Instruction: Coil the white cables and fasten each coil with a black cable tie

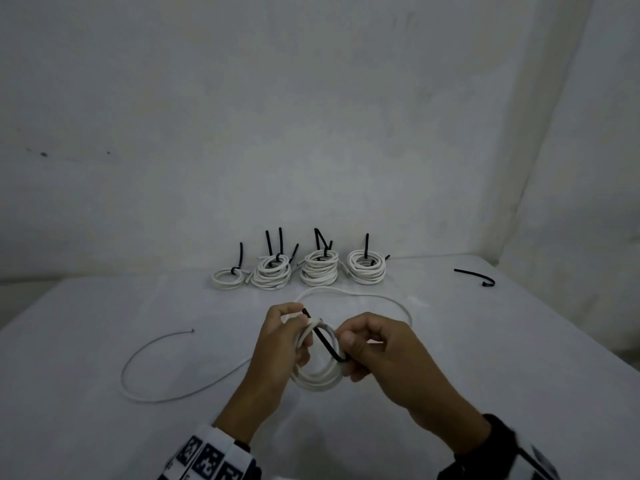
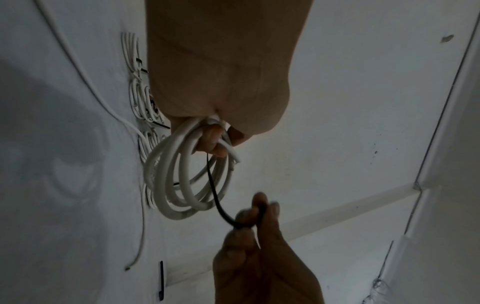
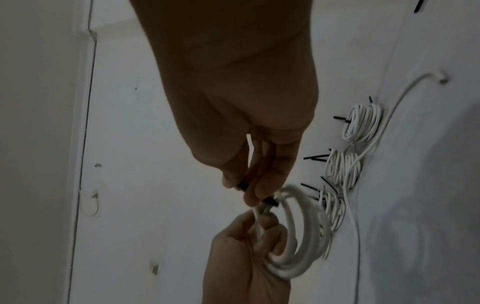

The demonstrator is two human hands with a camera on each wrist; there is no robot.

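A coil of white cable [image 1: 317, 377] hangs above the table between my hands. My left hand [image 1: 287, 336] grips its upper left side, fingers curled through the loops [image 2: 182, 174]. A black cable tie [image 1: 323, 341] runs slantwise across the coil's opening from my left hand to my right. My right hand [image 1: 356, 355] pinches the tie's lower end between thumb and fingers [image 2: 249, 218]. In the right wrist view the tie [image 3: 270, 200] shows only as short black bits between my fingertips, beside the coil [image 3: 298, 236].
Several tied white coils [image 1: 301, 270] with black tie ends sticking up stand in a row by the back wall. A loose white cable [image 1: 156, 344] curves over the table left of my hands. A spare black tie [image 1: 474, 275] lies at the back right.
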